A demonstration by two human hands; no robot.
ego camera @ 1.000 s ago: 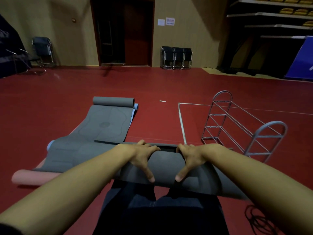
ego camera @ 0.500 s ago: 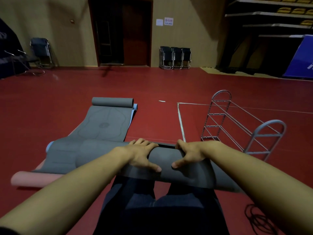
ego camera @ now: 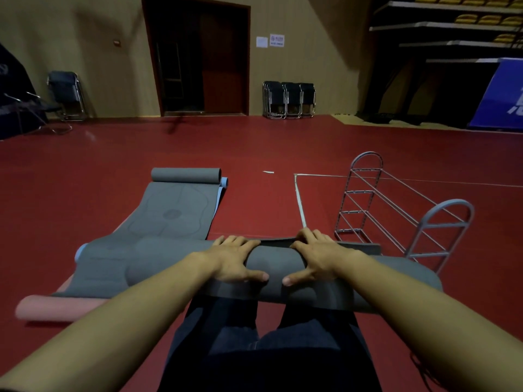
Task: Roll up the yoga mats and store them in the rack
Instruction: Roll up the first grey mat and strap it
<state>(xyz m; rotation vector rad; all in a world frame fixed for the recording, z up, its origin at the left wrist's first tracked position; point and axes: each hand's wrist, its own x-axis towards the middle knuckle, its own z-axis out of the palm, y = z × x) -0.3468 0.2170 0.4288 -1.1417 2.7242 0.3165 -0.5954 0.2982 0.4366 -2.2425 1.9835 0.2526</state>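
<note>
left hand (ego camera: pixel 236 260): palm down on top of the dark grey mat roll (ego camera: pixel 273 274); fingers spread over its far edge, thumb on the near side; pressing, not closed around it
right hand (ego camera: pixel 318 260): same pose just right of the left hand; fingers over the far edge, thumb pointing inward; flat on the roll, not wrapped
dark grey mat roll: lies crosswise on the red floor (ego camera: pixel 85 171) in front of the person's knees; partly rolled; a short flat strip of it shows beyond the fingers
second grey mat (ego camera: pixel 167 216): laid out flat to the left, running away from the camera; far end curled into a small roll; near end overlaps the dark roll's left part
blue mat (ego camera: pixel 223 183): only an edge shows under the second grey mat
pink mat (ego camera: pixel 59 308): rolled, on the floor at lower left, partly under the grey mat
rack (ego camera: pixel 402 210): grey wire rack, standing on the floor to the right, near the roll's right end; no mats in it
legs (ego camera: pixel 263 343): dark trousers, below the roll
background: folding chairs (ego camera: pixel 288 99) against the wall; door (ego camera: pixel 198 56) behind
</note>
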